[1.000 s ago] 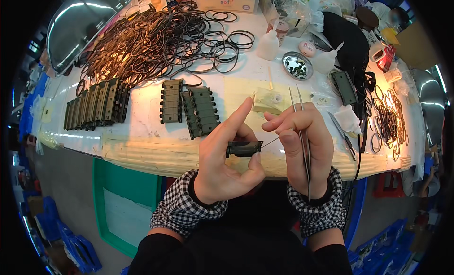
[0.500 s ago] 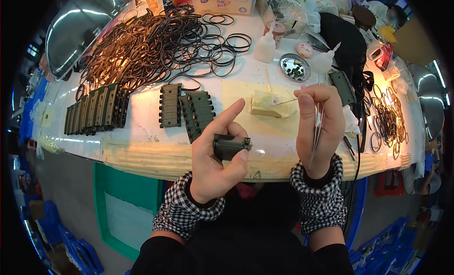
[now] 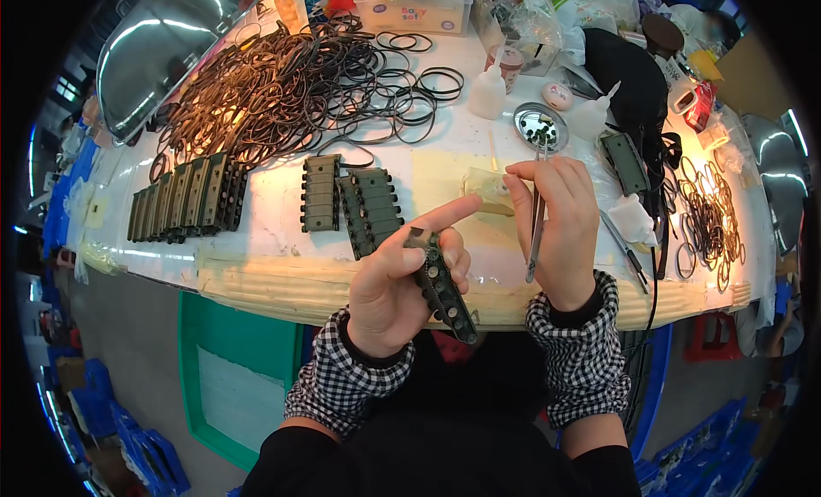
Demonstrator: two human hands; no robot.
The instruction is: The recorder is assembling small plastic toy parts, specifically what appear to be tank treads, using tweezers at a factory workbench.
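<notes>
My left hand (image 3: 382, 302) is closed around a dark green toy-tank lower hull (image 3: 446, 293), a long narrow plastic piece with round wheels along its edge. The hull is tilted, its wheeled side up, and my left index finger stretches out past it. To its right, my right hand (image 3: 560, 223) has metal tweezers (image 3: 537, 232) held between its fingers. Its thumb and index fingertip are close together; whether something tiny is between them I cannot tell. Just beyond the fingertips sits a small pale block (image 3: 486, 187) on yellowish tape, partly covered by my hand.
Similar green hulls stand in a row (image 3: 184, 198), and more lie nearer the middle (image 3: 321, 193). Behind them is a heap of black rubber loops (image 3: 282, 86). A round metal dish (image 3: 534, 112) holds small green parts, beside white squeeze bottles (image 3: 487, 93). A pen-like tool (image 3: 626, 251) lies at right.
My left hand has turned the hull, so its wheeled side now shows. My right hand has moved left toward it, and the thin tip that pointed at the pale block has come away.
</notes>
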